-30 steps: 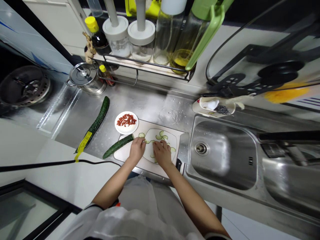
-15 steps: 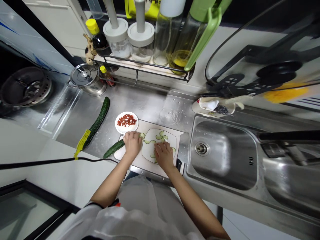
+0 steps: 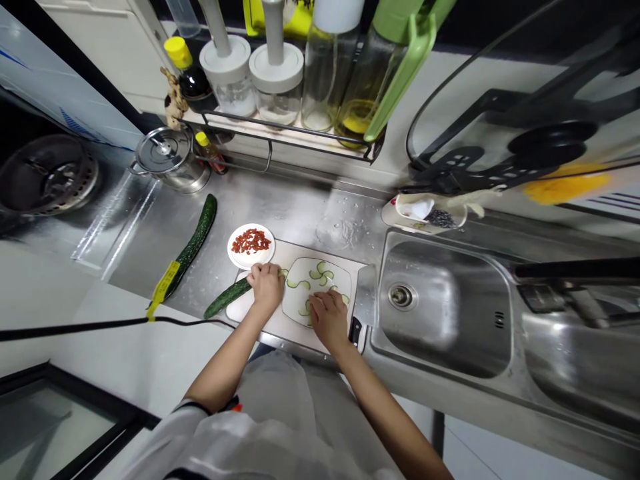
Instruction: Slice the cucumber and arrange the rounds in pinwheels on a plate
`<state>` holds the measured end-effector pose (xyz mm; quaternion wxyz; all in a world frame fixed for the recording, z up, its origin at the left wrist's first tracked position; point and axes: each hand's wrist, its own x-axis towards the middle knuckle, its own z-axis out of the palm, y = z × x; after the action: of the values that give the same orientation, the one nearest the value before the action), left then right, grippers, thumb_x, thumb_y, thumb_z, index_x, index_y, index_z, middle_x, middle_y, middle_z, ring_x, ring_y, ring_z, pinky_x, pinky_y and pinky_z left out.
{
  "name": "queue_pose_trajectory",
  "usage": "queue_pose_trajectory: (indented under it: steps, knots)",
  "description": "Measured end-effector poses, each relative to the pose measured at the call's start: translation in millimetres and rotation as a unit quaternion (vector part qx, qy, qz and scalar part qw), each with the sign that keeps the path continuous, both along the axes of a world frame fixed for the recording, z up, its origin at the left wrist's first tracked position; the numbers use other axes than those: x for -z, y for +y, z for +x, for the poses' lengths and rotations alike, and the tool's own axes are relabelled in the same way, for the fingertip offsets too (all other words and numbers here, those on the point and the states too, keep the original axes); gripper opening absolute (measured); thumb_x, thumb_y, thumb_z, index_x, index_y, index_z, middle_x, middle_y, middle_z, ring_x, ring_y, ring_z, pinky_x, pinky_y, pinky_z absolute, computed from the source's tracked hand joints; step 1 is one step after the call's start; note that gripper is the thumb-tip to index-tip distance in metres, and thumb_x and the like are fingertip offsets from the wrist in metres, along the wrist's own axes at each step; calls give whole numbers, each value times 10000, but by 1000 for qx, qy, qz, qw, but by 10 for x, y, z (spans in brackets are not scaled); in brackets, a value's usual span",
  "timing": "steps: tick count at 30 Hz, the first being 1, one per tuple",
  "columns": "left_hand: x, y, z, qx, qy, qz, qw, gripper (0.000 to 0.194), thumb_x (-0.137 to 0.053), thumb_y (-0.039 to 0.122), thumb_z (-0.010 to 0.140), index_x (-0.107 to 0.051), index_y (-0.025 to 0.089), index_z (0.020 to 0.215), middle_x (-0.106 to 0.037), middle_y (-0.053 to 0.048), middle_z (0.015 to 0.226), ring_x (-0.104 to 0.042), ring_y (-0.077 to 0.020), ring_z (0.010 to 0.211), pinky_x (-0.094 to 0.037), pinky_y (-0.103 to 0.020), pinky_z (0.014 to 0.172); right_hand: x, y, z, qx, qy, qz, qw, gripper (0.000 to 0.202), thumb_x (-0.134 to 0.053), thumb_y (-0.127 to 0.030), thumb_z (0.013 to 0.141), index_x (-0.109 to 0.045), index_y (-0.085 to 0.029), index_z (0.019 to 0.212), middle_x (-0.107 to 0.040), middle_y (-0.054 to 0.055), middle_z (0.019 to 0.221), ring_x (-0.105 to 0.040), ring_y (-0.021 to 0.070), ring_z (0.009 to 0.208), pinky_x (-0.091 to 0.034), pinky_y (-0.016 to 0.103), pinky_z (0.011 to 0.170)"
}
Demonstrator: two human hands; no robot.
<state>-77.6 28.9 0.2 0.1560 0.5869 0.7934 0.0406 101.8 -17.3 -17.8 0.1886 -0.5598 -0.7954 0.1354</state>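
My left hand [image 3: 267, 288] is curled over the cut end of a dark green cucumber [image 3: 227, 298], whose uncut part sticks out to the left over the white cutting board [image 3: 273, 321]. A few pale slices show just beyond its fingers. On the board lies a square white plate [image 3: 294, 308] with thin half-round cucumber slices [image 3: 321, 272] arranged in curved pairs. My right hand [image 3: 330, 319] is low over the plate, fingers bent down among the slices; the fingertips are partly hidden. A knife [image 3: 355, 331] with a black handle lies at the board's right edge.
A small white dish [image 3: 251, 246] of chopped red pieces stands behind the board. Farther left lie a whole cucumber [image 3: 197, 237] with yellow tape and a lidded steel pot [image 3: 170, 160]. The sink [image 3: 445, 307] is at right; a rack [image 3: 295, 133] of jars and bottles is above.
The whole view has shifted slightly left. My hands stay at nearly the same spots on the cucumber and over the plate.
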Motion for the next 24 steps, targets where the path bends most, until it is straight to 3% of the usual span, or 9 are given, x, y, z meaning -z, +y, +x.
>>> queue_pose_trajectory:
  steps: [13, 20, 24]
  knots:
    - [74, -1, -6, -12, -45, 36, 998, 192, -544, 184, 785, -625, 216, 955, -655, -107, 931, -390, -306, 1069, -236, -454, 849, -1, -22, 7, 2, 28, -19, 999, 183, -546, -197, 852, -685, -227, 967, -662, 46, 1008, -427, 260, 1071, -360, 380, 855]
    - [-2, -81, -70, -34, -108, 84, 990, 156, -578, 197, 771, -639, 221, 913, -680, -66, 924, -447, -284, 1013, -267, -424, 858, 37, 53, -22, 6, 114, -43, 993, 214, -513, -213, 852, -697, -192, 961, -668, 75, 941, -465, 243, 990, -387, 400, 900]
    - [-100, -150, -57, -20, -162, 102, 981, 112, -617, 215, 762, -630, 223, 873, -685, -33, 947, -485, -249, 981, -287, -400, 883, -3, 168, -132, 34, 198, -107, 974, 260, -507, -264, 848, -682, -166, 1014, -677, 88, 953, -524, 232, 942, -396, 414, 904]
